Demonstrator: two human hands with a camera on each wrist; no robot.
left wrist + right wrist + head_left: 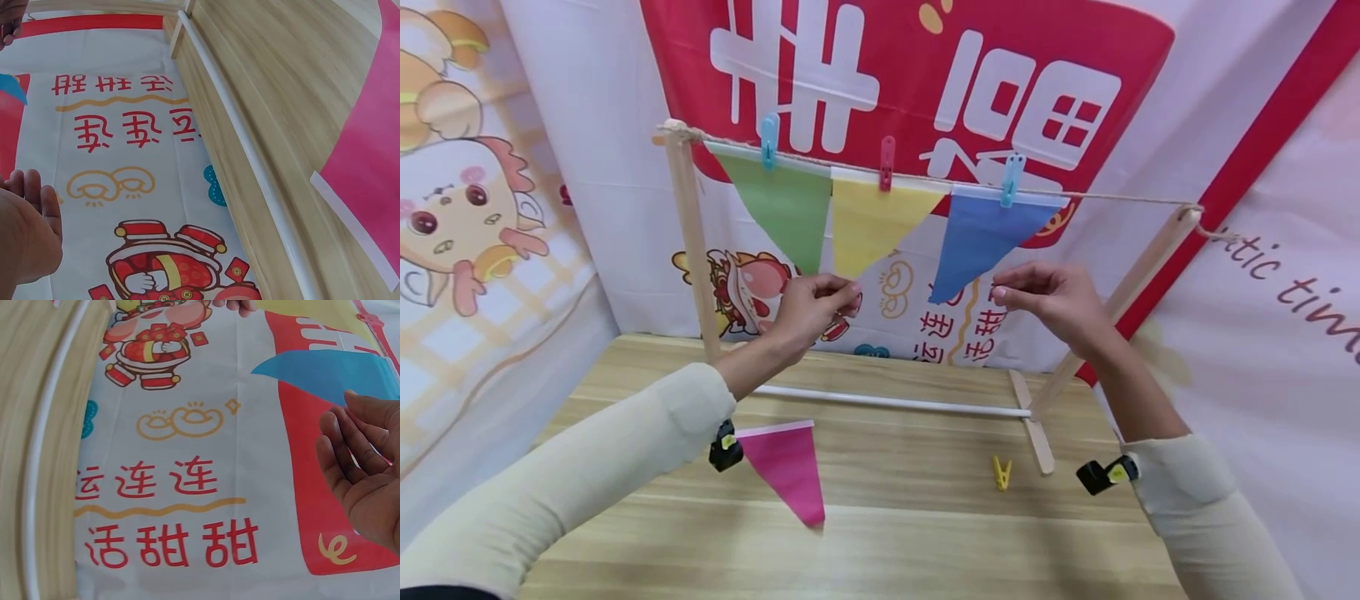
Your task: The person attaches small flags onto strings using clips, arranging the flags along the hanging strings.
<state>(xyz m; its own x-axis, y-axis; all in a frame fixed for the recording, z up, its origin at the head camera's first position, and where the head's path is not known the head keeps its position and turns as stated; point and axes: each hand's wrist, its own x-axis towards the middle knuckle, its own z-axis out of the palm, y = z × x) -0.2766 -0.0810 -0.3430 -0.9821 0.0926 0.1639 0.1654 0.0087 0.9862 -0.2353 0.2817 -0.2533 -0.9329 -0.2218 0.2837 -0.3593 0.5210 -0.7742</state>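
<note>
Three pennants hang in a row from a string [1120, 197]: a green one [790, 204], a yellow one [880, 217] and a blue one [988, 233]. Blue clothespins [769, 142] clip the green and blue pennants, and a red clothespin [887, 162] clips the yellow. My left hand [816, 312] is raised by the lower tips of the green and yellow pennants, fingers loosely bent, holding nothing visible. To the right of the blue pennant, my right hand [1052, 300] hovers with relaxed fingers and nothing in them; the right wrist view shows its palm side.
A pink pennant [790, 471] with a white top strip lies on the wooden table [910, 542], and a yellow clothespin [1002, 472] lies at right. Wooden posts [688, 242] hold the string, with a white rod [887, 402] between their bases. Printed cloth [625, 167] hangs behind.
</note>
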